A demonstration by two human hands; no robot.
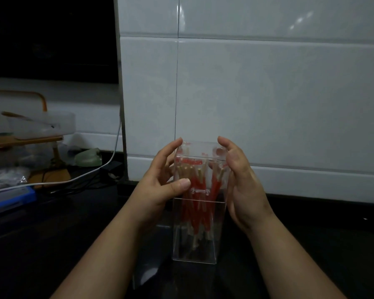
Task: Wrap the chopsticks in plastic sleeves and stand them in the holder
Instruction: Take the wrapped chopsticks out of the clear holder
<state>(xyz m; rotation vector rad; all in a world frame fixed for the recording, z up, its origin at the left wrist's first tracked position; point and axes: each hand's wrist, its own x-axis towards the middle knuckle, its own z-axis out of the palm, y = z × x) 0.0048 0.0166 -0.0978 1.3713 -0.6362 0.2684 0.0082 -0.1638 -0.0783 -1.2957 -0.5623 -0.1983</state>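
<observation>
Standing upright on the dark, glossy surface (52, 244) is one tall, clear, rectangular plastic holder (203, 253), set near the middle of the scene and just in front of the far wall. One bundle of pale wooden chopsticks in red plastic sleeves (198, 190) is held inside it, with the bare wooden tips pointing up and the sticks leaning against one another. An exact count cannot be made, since the sticks overlap.

Two bare hands are seen, one at each side of the holder's upper half. The left hand (160, 182) is curled round the left edge: its thumb is pressed on the near face, and its fingers are bent towards the far side. The right hand (244, 184) is laid almost flat along the right wall, its fingers only lightly bent; one fingertip is seen through the clear plastic at the top far corner.

The room is dimly lit. The far wall (268, 93) is covered in large, glossy white tiles. A black opening (52, 39) is seen at the far left. Below it, at the left, are found one wooden rack (26, 140) carrying a cloudy plastic tub (41, 124), one pale green object (88, 157), one white cable (91, 172) and one flat blue item (13, 199).
</observation>
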